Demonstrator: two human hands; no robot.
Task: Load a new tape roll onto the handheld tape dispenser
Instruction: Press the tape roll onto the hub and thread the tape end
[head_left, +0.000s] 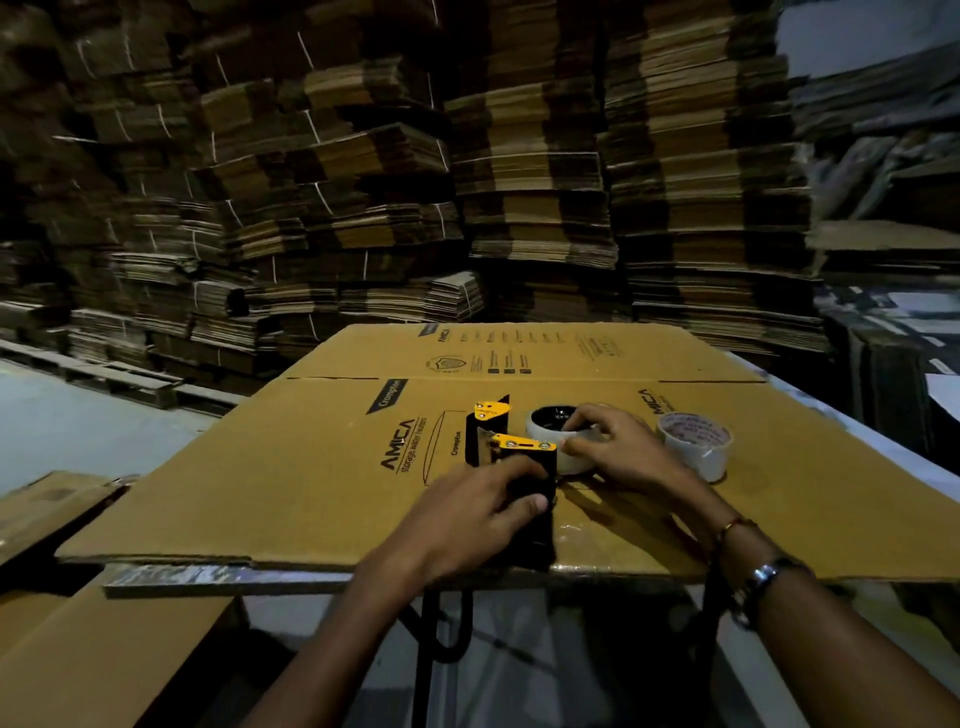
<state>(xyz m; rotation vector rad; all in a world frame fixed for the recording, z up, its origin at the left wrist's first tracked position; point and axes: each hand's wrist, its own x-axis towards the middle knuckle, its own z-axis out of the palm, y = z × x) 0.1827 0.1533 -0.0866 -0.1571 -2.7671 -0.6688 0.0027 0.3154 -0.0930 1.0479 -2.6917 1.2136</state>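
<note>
A black handheld tape dispenser with yellow-orange plates lies on a flattened cardboard box. My left hand grips its black handle from the near side. A clear tape roll sits on the dispenser's black hub, just right of the yellow plates. My right hand is on that roll, fingers curled over its right rim. A second tape roll, white with a red-printed core, stands apart on the cardboard to the right.
The cardboard sheet covers a table whose near edge shows below it. Tall stacks of flattened cartons fill the background. More cardboard lies at lower left. Black table legs stand under the front edge.
</note>
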